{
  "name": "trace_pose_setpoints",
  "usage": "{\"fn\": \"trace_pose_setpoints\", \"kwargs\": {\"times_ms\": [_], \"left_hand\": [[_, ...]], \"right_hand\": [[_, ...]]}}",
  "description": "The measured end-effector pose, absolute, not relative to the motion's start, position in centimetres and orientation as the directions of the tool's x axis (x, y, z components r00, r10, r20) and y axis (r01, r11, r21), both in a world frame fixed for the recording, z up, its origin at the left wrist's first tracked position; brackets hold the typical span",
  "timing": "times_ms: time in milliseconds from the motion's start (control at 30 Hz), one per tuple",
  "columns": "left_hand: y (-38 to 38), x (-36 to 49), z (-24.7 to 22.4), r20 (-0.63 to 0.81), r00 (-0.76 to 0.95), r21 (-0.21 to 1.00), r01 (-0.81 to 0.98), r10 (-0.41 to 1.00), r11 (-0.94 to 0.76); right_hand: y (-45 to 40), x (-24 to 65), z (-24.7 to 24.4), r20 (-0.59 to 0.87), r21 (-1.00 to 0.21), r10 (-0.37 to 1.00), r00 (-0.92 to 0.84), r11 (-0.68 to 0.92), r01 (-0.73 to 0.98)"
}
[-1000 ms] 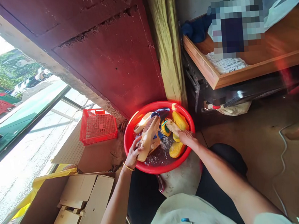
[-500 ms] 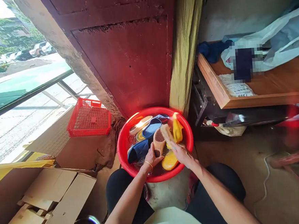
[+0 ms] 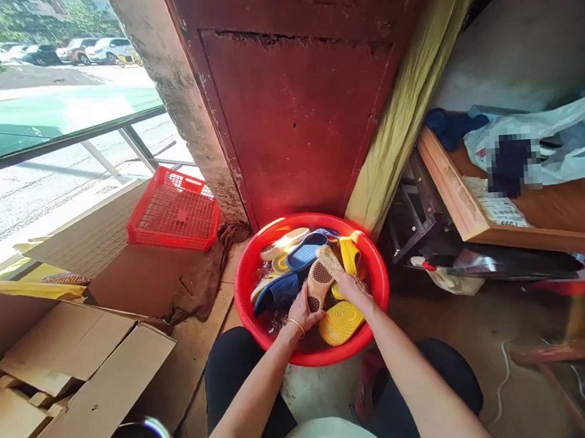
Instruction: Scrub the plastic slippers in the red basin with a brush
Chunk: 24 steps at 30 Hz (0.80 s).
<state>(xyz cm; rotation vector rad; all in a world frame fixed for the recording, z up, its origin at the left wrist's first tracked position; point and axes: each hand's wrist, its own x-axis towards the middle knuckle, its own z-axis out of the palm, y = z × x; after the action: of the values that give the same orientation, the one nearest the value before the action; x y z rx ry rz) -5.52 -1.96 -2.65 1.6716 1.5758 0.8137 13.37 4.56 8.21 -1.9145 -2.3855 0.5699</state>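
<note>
A red basin (image 3: 245, 302) with water and several slippers stands between my knees. My left hand (image 3: 303, 310) grips the heel end of a tan slipper (image 3: 320, 277), whose patterned sole faces up. In my right hand (image 3: 353, 288) is a scrub brush (image 3: 329, 260), lying against the right side of that sole. A yellow slipper (image 3: 342, 322) lies sole up below my right hand, and another yellow slipper (image 3: 350, 255) leans at the basin's right. Blue slippers (image 3: 307, 253) lie behind and to the left.
A red plastic crate (image 3: 172, 214) sits at the left on cardboard, beside a brown cloth (image 3: 201, 285). An open cardboard box (image 3: 114, 385) is at the lower left. Behind the basin stands a red door (image 3: 297, 138); a wooden tray table (image 3: 473, 216) is at the right.
The view has turned and tilted slightly. My right hand with the brush, blurred before, now shows sharply against the sole. The left hand keeps its hold on the tan slipper.
</note>
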Motion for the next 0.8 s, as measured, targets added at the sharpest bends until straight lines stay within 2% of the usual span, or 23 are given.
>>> {"fn": "trace_pose_setpoints", "kwargs": {"times_ms": [133, 267, 433, 533, 667, 800], "left_hand": [[-2.4, -5.4, -2.7, -0.065, 0.041, 0.762, 0.647, 0.997, 0.023], [-2.7, -5.1, -2.4, -0.054, 0.044, 0.75, 0.661, 0.998, 0.012], [-2.9, -4.8, -1.4, 0.005, 0.091, 0.747, 0.662, 0.996, -0.064], [-3.3, -4.9, -1.0, -0.003, 0.11, 0.735, 0.674, 0.994, -0.072], [-3.4, -5.1, -1.1, -0.021, 0.093, 0.733, 0.678, 0.995, -0.048], [-2.8, -4.7, -1.5, -0.026, 0.058, 0.769, 0.639, 0.998, -0.017]], "right_hand": [[-0.2, 12.9, 7.6, -0.328, -0.26, 0.917, -0.229, 0.145, 0.955], [-4.7, 13.7, 6.8, -0.384, -0.302, 0.875, -0.294, 0.182, 0.936], [-1.8, 13.7, 8.1, -0.344, -0.214, 0.925, -0.159, 0.088, 0.973], [1.6, 12.8, 9.6, -0.287, -0.215, 0.949, -0.13, 0.068, 0.974], [1.6, 11.9, 10.0, -0.27, -0.249, 0.948, -0.166, 0.098, 0.963], [-3.1, 11.7, 7.8, -0.313, -0.274, 0.876, -0.367, 0.287, 0.918]]}}
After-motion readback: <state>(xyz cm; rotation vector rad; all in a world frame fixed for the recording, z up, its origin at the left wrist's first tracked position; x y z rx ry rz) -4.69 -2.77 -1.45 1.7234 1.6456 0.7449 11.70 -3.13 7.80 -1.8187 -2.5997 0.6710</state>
